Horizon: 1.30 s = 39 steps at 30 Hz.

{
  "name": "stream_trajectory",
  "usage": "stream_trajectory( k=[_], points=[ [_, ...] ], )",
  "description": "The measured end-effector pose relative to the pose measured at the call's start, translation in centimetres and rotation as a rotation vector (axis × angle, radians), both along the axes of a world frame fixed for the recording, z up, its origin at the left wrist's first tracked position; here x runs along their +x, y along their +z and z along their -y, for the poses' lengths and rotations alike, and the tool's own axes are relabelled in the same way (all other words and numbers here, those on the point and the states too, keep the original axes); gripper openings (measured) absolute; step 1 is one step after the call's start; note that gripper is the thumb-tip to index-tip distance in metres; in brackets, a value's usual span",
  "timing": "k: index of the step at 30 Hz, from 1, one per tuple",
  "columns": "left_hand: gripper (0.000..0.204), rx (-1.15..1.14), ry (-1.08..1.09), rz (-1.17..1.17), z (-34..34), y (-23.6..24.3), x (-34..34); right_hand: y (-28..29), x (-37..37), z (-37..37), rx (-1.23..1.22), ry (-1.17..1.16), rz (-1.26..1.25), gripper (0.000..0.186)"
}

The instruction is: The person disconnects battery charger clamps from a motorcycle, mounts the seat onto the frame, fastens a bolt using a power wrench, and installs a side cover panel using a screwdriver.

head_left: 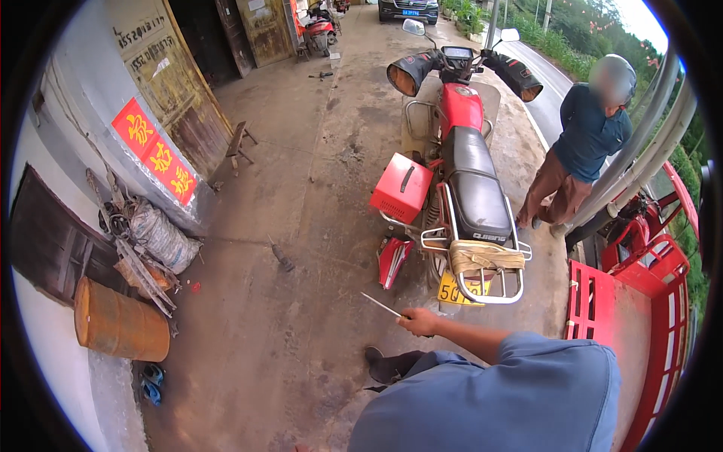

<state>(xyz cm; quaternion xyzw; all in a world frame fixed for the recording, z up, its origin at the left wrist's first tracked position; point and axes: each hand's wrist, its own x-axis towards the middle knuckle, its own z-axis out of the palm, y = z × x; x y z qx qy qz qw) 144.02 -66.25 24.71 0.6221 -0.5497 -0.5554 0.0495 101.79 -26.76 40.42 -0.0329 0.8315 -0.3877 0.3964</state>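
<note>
My right hand (419,322) reaches in from the lower right, its fingers closed round a long, thin screwdriver (380,304). The metal shaft points up and left over the concrete, touching nothing that I can see. Just beyond the hand stands a red motorcycle (468,154) with a black seat, a chrome rear rack (518,282) and a yellow plate. A red panel (394,261) is at its rear left side, below a red box (401,188) with a black handle. My left hand is out of view.
A dark tool (282,258) lies on the floor. Left, a rusty barrel (124,320), a stuffed sack (162,233) and blue slippers (152,384) line the wall, with a small wooden bench (238,143) beyond. Right, a helmeted person (591,128) stands near a red cargo bed (591,301).
</note>
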Motion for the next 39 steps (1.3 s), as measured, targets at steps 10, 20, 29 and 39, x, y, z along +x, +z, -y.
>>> stream_trajectory(
  k=[10, 20, 29, 39],
  points=[
    [0.024, 0.131, 0.035, 0.052, 14.4, 0.6, -8.6, 1.9, -12.2, 19.6, -0.184, 0.025, -0.215, 0.034],
    [0.026, 0.400, -0.107, 0.204, 34.2, -3.0, -24.4, 1.7, -22.9, 29.6, -0.158, -0.200, -0.337, 0.024],
    [0.023, -0.168, -1.013, -0.078, 46.3, 7.8, -75.8, 8.2, -36.4, 33.1, -0.475, -0.502, -0.239, 0.026],
    [0.040, 0.035, -2.064, -0.211, 10.3, 23.1, -107.3, 5.7, -58.3, 30.3, -0.482, -0.540, -0.394, 0.025]
  ],
)
